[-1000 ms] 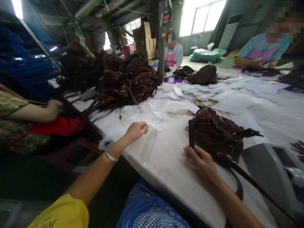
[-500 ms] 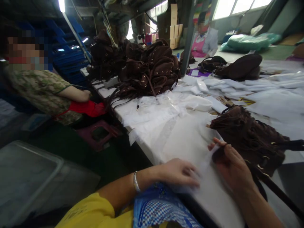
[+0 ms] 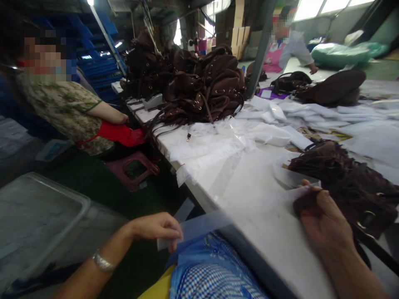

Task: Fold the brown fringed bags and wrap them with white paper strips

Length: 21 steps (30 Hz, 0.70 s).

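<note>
Left fingers (image 3: 174,233) pinch clear film (image 3: 205,224) near a translucent bin (image 3: 97,220), contents unclear.

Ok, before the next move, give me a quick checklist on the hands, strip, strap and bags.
1. Left hand gripping the clear strip: ok.
2. Right hand holding the dark strap: ok.
3. Strip's far end secured at the right hand: cannot tell; it fades against the white table.
4. Strip not touching the blue apron: cannot tell.
5. Brown bag on the table beside the right hand: ok.
6. Bag pile apart from both hands: ok.
</note>
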Each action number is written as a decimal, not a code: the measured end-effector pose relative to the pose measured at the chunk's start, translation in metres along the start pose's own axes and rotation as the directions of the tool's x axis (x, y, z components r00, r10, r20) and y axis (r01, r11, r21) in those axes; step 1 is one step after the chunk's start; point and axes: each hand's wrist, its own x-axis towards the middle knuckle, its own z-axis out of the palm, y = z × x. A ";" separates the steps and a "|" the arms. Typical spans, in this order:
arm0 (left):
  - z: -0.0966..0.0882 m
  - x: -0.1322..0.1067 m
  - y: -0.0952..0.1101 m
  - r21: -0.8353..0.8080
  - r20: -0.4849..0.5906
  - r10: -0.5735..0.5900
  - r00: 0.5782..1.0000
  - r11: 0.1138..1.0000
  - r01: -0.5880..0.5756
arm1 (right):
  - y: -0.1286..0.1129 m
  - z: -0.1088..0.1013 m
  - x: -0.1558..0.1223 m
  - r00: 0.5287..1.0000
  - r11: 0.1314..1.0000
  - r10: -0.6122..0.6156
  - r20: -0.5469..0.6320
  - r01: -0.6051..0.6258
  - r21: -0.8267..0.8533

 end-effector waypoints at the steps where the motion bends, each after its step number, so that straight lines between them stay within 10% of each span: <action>1: -0.006 -0.010 -0.005 -0.041 -0.014 -0.035 0.999 0.999 0.035 | 0.000 -0.001 0.000 0.999 1.000 0.018 0.029 -0.017 -0.024; 5: -0.021 -0.024 -0.005 -0.364 -0.248 0.168 0.954 0.897 -0.253 | -0.001 -0.006 -0.003 0.958 0.957 0.220 0.186 -0.174 -0.234; 8: -0.031 -0.011 0.018 -0.474 -0.722 0.248 0.646 0.504 -0.722 | -0.009 -0.003 -0.012 0.882 0.891 0.381 0.278 -0.269 -0.366; 11: -0.037 0.005 0.053 -0.376 -0.893 0.160 0.420 0.246 -0.894 | -0.019 0.017 -0.033 0.813 0.830 0.420 0.404 -0.165 -0.532; 16: -0.011 0.045 0.107 -0.362 -0.848 0.279 0.451 0.316 -0.877 | -0.029 0.078 -0.085 0.645 0.853 0.273 0.714 0.181 -0.490; 19: 0.018 0.081 0.135 -0.273 -0.768 0.472 0.433 0.370 -0.888 | -0.031 0.111 -0.106 0.524 0.911 0.227 0.821 0.185 -0.370; 21: 0.034 0.103 0.152 -0.186 -0.705 0.593 0.389 0.375 -0.908 | -0.030 0.123 -0.112 0.529 0.936 0.209 0.822 0.136 -0.325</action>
